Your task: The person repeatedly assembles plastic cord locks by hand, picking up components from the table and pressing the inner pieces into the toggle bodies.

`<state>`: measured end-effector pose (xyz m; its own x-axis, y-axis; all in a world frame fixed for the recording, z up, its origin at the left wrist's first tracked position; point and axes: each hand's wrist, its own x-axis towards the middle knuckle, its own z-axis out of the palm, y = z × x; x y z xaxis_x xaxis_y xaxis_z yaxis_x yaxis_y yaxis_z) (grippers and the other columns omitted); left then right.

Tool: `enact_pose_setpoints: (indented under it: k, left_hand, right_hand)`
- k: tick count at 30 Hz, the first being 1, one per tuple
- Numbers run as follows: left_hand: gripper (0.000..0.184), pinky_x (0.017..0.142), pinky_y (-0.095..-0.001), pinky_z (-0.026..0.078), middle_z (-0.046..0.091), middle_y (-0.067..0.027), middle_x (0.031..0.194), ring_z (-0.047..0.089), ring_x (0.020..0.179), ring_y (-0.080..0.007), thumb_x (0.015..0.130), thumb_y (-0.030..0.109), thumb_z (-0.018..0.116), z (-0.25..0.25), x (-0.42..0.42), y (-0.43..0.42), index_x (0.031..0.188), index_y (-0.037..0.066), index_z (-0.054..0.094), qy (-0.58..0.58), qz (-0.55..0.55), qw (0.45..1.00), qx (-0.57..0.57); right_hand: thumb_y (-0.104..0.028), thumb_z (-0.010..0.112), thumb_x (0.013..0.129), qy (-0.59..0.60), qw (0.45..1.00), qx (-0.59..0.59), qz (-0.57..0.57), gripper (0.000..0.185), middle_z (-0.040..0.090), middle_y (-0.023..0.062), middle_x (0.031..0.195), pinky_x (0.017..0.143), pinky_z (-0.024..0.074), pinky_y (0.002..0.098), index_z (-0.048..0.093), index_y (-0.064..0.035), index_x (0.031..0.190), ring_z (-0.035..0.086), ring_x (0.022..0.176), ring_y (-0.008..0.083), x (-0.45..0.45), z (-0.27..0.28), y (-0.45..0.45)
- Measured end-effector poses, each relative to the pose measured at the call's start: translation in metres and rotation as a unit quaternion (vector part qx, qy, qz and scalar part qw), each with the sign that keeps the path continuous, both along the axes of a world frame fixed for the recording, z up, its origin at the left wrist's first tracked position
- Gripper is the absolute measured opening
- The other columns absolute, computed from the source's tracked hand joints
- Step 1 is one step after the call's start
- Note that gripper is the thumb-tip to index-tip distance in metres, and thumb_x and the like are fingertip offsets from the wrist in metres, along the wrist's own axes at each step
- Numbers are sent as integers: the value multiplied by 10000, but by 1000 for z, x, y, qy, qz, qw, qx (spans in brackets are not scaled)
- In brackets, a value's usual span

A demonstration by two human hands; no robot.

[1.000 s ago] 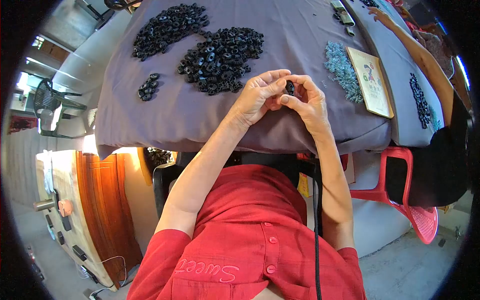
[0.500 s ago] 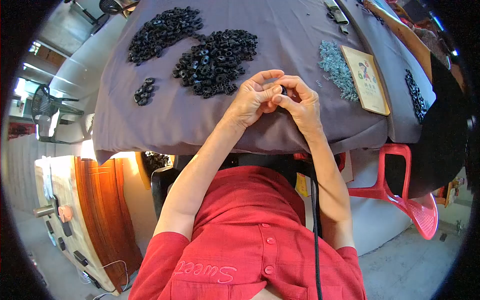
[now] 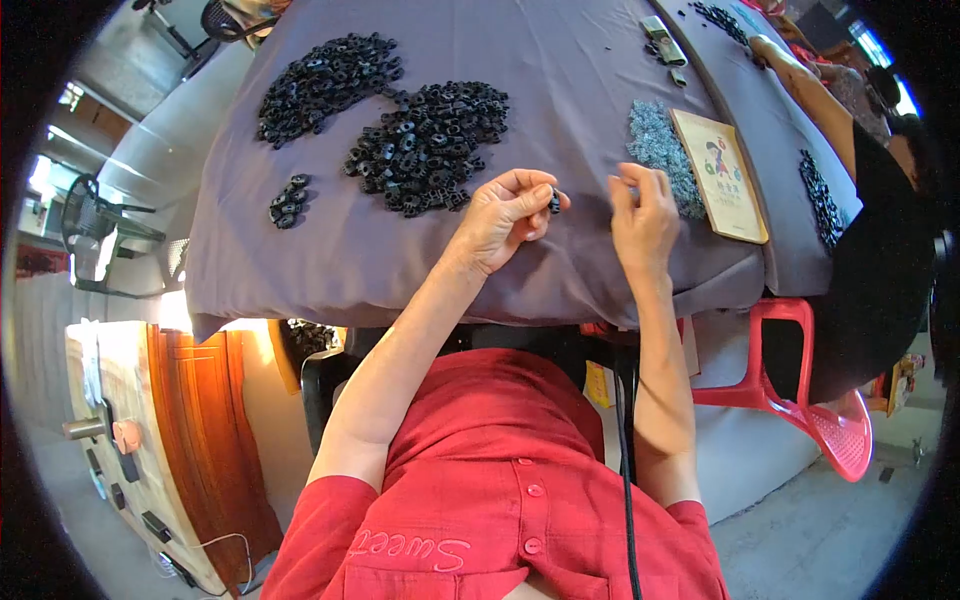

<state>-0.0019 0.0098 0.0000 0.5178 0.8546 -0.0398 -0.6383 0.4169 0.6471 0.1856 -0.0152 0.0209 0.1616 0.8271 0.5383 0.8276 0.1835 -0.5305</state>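
My left hand (image 3: 510, 220) pinches a small black plastic piece (image 3: 555, 201), like a cord-lock part, between thumb and fingertips over the table's front. To its right, my right hand (image 3: 645, 220) hovers beside a heap of small silvery-blue springs (image 3: 660, 150). Its fingers are curled together, and whatever lies in them is hidden. Behind my left hand spreads a large heap of black plastic parts (image 3: 425, 145), with a second heap of black parts (image 3: 325, 85) farther back. A small cluster of black pieces (image 3: 289, 202) lies at the left.
A tan booklet (image 3: 722, 175) lies right of the springs on the grey tablecloth (image 3: 560, 90). A metal clip-like object (image 3: 663, 42) sits farther back. Another person's arm (image 3: 805, 90) reaches over the adjoining table, near more black parts (image 3: 822, 200). A red plastic chair (image 3: 780, 375) stands at right.
My hands were together around the small black piece. Now they are apart: my right hand has moved right toward the springs, while my left keeps the piece and sits slightly lower.
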Motion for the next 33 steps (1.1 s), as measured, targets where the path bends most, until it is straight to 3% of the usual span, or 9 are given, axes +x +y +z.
enact_pose_setpoints:
  k: [2, 9, 13, 16, 18, 20, 25, 31, 33]
  left_hand:
    - [126, 482, -171, 393, 638, -140, 860, 500, 559, -66, 837, 92, 633, 1, -1, -1, 953, 45, 619, 10, 4, 1000, 9]
    - [81, 472, -178, 379, 631, -43, 782, 485, 550, -44, 843, 63, 621, 16, 1, -15, 922, 53, 634, 97, 140, 978, 120]
    - [104, 575, -147, 377, 564, 51, 738, 474, 654, -9, 833, 12, 610, 40, -35, -22, 907, 62, 663, 229, 299, 892, 250]
    - [120, 569, -190, 409, 572, 21, 761, 489, 643, -38, 786, 16, 650, 54, -84, -23, 898, 57, 658, 329, 409, 800, 290]
    - [138, 578, -215, 426, 589, 5, 762, 521, 647, -66, 772, 28, 662, 55, -119, -20, 904, 66, 657, 457, 479, 676, 324]
    - [142, 646, -276, 457, 601, -57, 767, 558, 720, -174, 741, 39, 670, 43, -158, -14, 881, 55, 651, 587, 476, 550, 355]
    - [167, 760, -325, 423, 584, -45, 822, 522, 822, -237, 706, 62, 682, 10, -204, -15, 865, 95, 647, 724, 402, 438, 349]
    - [158, 804, -338, 414, 599, -50, 908, 524, 898, -233, 720, 63, 671, 20, -181, -20, 876, 90, 661, 745, 424, 365, 363]
    - [152, 809, -340, 412, 599, -47, 903, 525, 892, -229, 716, 64, 676, 27, -160, -21, 863, 94, 659, 708, 413, 419, 390]
  right_hand:
    - [-197, 605, 819, -118, 989, 8, -83, 172, 559, 121, 911, 704, 477, 409, 611, -63, 926, 576, 842, 312, 5, 0, 2]
    - [-140, 588, 812, -141, 985, -38, -88, 62, 556, 97, 863, 678, 474, 407, 592, -88, 845, 572, 805, 302, 5, -12, 5]
    - [-137, 569, 823, -127, 988, -35, -81, 56, 551, 94, 863, 663, 464, 409, 570, -83, 837, 568, 797, 305, 5, -12, 7]
    - [-127, 560, 831, -121, 989, -33, -73, 52, 550, 95, 863, 657, 458, 411, 560, -77, 845, 565, 794, 308, 6, -13, 7]
    - [-124, 558, 833, -117, 990, -33, -70, 51, 549, 95, 865, 655, 456, 412, 557, -76, 852, 565, 793, 308, 6, -12, 6]
    - [-120, 559, 832, -121, 990, -29, -73, 51, 548, 94, 867, 653, 456, 411, 555, -75, 855, 565, 789, 307, 8, -14, 5]
    - [-119, 557, 835, -119, 990, -21, -70, 52, 545, 93, 866, 654, 457, 408, 551, -75, 862, 566, 782, 304, 9, -16, 7]
    - [-126, 560, 836, -125, 989, -23, -72, 53, 542, 98, 862, 656, 458, 404, 553, -77, 855, 567, 783, 299, 9, -16, 7]
    - [-127, 563, 835, -124, 989, -29, -71, 55, 542, 98, 864, 657, 458, 403, 554, -77, 854, 567, 783, 298, 8, -16, 7]
